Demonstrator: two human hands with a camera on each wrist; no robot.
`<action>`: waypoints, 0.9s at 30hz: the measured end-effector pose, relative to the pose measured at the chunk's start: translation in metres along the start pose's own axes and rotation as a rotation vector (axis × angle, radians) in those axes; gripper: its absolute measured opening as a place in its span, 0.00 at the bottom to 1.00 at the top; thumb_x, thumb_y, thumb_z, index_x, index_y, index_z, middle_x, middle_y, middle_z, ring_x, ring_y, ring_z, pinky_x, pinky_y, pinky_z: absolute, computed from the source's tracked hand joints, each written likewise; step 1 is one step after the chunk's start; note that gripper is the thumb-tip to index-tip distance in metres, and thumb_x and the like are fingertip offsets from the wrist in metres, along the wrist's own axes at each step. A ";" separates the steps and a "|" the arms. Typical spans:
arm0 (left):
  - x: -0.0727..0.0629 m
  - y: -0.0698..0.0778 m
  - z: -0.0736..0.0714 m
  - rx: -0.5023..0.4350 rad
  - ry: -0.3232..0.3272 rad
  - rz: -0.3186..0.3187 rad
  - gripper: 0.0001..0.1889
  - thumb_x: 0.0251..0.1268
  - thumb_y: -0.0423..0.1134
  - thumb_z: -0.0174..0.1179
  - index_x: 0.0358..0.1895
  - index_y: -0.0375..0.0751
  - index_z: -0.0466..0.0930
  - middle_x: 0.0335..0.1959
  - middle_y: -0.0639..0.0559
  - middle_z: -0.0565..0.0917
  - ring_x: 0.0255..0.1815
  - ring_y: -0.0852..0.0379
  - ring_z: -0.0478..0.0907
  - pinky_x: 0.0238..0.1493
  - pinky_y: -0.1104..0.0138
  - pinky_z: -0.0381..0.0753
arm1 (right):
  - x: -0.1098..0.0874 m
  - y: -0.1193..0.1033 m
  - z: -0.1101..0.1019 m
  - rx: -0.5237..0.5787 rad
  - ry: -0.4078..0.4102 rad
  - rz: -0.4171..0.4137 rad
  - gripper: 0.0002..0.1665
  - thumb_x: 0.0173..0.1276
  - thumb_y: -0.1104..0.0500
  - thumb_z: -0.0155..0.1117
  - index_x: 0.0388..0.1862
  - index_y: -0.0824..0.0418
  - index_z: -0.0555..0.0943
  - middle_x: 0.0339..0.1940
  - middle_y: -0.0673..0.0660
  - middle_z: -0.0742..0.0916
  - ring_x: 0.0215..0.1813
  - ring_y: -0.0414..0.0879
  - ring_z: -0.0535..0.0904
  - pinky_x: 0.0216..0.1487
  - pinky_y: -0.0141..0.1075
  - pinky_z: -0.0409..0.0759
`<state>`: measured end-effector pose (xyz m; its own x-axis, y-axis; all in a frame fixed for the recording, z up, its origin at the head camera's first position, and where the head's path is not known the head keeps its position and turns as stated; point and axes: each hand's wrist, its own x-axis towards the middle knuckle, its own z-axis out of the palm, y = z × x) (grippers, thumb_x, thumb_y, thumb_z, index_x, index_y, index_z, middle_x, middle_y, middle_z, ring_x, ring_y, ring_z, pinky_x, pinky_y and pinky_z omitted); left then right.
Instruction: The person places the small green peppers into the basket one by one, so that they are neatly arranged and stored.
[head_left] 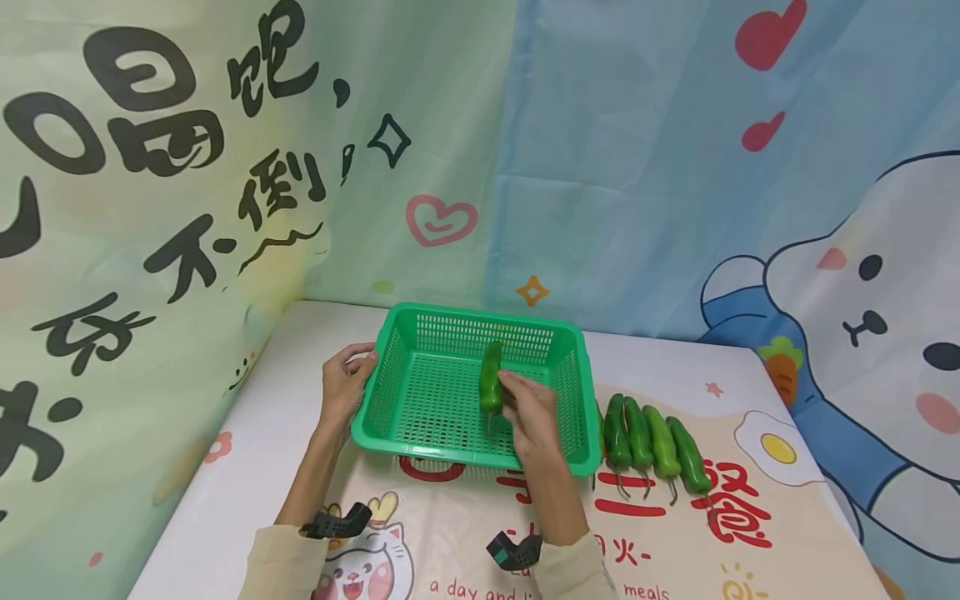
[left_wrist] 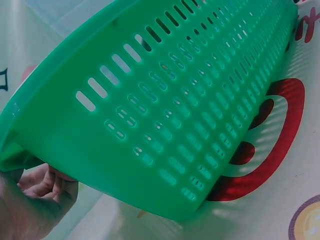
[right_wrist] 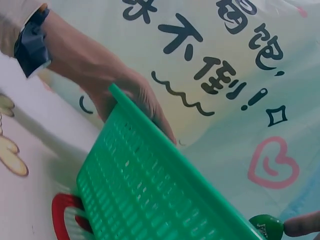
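Head view: R hand (head_left: 534,414) pinches 1 green pepper (head_left: 491,379) over the basket (head_left: 442,452); L hand (head_left: 348,385) grips its L rim.
Held pepper's long axis runs approx. fore-aft, stem end twd near side — can't tell if it touches the bottom. Loose peppers (head_left: 662,442) lie side by side on the table (head_left: 270,417) just R of basket, axes also approx. fore-aft; R hand is nearer. Count: 2 hands, 1 basket, 1 pepper held, 4 plain in the row + 1 part-hidden by the rim — 6 peppers tot.
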<state>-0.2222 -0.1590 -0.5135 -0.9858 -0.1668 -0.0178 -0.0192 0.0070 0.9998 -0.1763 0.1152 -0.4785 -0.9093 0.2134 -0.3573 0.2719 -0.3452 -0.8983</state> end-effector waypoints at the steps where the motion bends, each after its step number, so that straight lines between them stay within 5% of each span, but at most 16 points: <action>1: 0.000 0.000 0.000 -0.001 0.001 0.000 0.18 0.86 0.39 0.60 0.66 0.30 0.82 0.32 0.55 0.91 0.27 0.67 0.85 0.32 0.75 0.84 | 0.000 0.000 0.002 0.009 -0.001 0.007 0.24 0.82 0.61 0.67 0.69 0.73 0.82 0.59 0.64 0.90 0.55 0.45 0.88 0.57 0.32 0.88; 11: 0.001 -0.001 0.000 0.002 -0.006 0.029 0.17 0.86 0.36 0.58 0.66 0.27 0.82 0.34 0.48 0.92 0.27 0.66 0.86 0.31 0.75 0.84 | 0.002 0.007 0.016 0.136 -0.010 0.082 0.24 0.82 0.65 0.65 0.70 0.77 0.79 0.49 0.60 0.92 0.47 0.43 0.89 0.53 0.33 0.89; 27: 0.002 -0.003 -0.001 -0.010 -0.014 0.028 0.17 0.86 0.37 0.59 0.66 0.28 0.82 0.33 0.50 0.92 0.27 0.65 0.86 0.30 0.74 0.84 | 0.005 0.016 0.052 0.171 -0.028 0.153 0.22 0.81 0.68 0.65 0.68 0.80 0.79 0.53 0.68 0.91 0.48 0.49 0.89 0.61 0.41 0.89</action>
<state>-0.2239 -0.1600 -0.5162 -0.9882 -0.1530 0.0106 0.0105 0.0016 0.9999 -0.1925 0.0626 -0.4815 -0.8703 0.1223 -0.4771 0.3524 -0.5220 -0.7767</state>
